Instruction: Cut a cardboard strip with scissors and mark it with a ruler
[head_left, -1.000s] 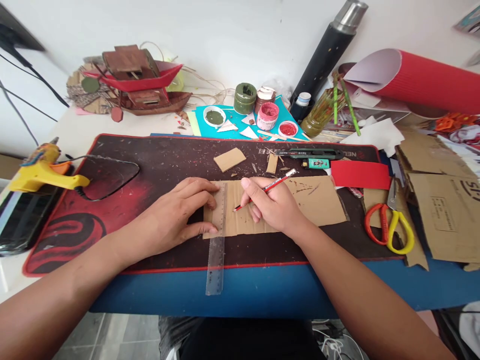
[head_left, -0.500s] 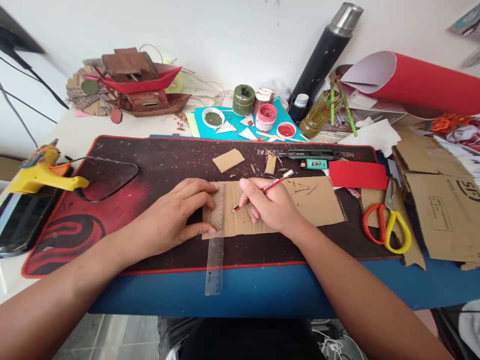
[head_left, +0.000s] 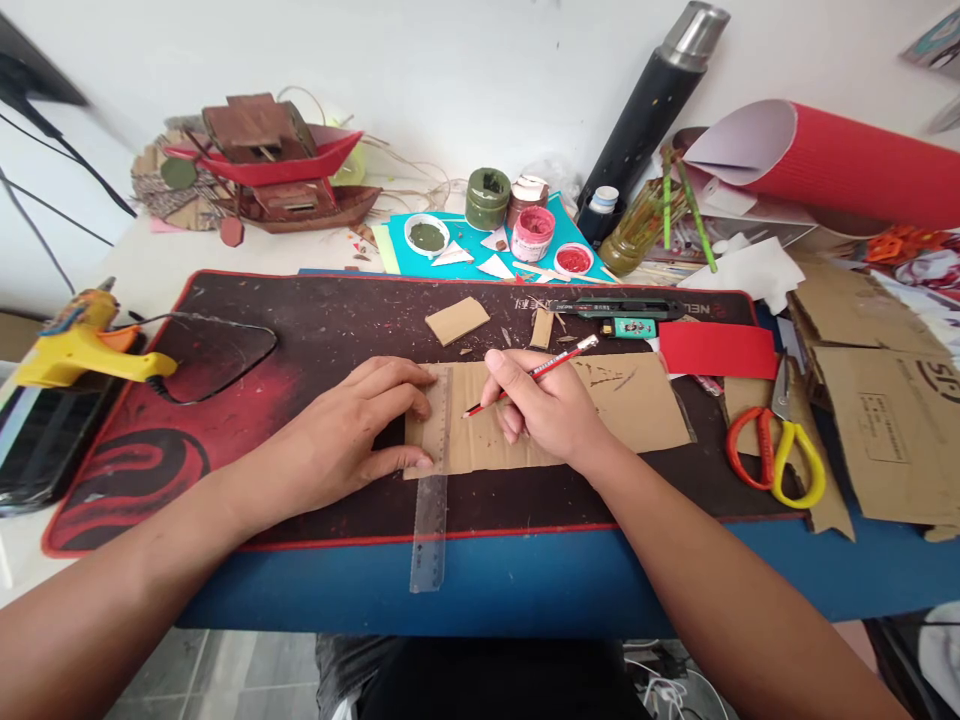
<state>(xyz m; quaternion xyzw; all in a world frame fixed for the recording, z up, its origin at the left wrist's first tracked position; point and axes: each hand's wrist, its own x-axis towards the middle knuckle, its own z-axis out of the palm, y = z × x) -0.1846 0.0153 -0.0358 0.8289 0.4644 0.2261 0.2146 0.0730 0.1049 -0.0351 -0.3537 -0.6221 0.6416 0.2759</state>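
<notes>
A long piece of cardboard (head_left: 637, 405) lies on the dark mat. Across its left end runs a clear ruler (head_left: 430, 530), whose lower part reaches past the mat's front edge. My left hand (head_left: 367, 425) rests on the cardboard and the ruler's left edge, thumb and fingers apart, gripping nothing. My right hand (head_left: 544, 410) is closed around a red and black pencil (head_left: 555, 363), its tip pointing left over the cardboard, a little right of the ruler. Whether the tip touches the cardboard I cannot tell.
Scissors (head_left: 780, 440) and cardboard sheets (head_left: 885, 420) lie at the right. A cutter (head_left: 622, 307) and small cardboard pieces (head_left: 457, 321) sit behind my hands. Paint jars (head_left: 487, 200) stand at the back. A yellow glue gun (head_left: 90, 345) is at the left, beside model boats (head_left: 292, 170).
My right hand has shifted slightly right with the pencil, whose tip is a little higher and further left. My left hand and the ruler have stayed in place.
</notes>
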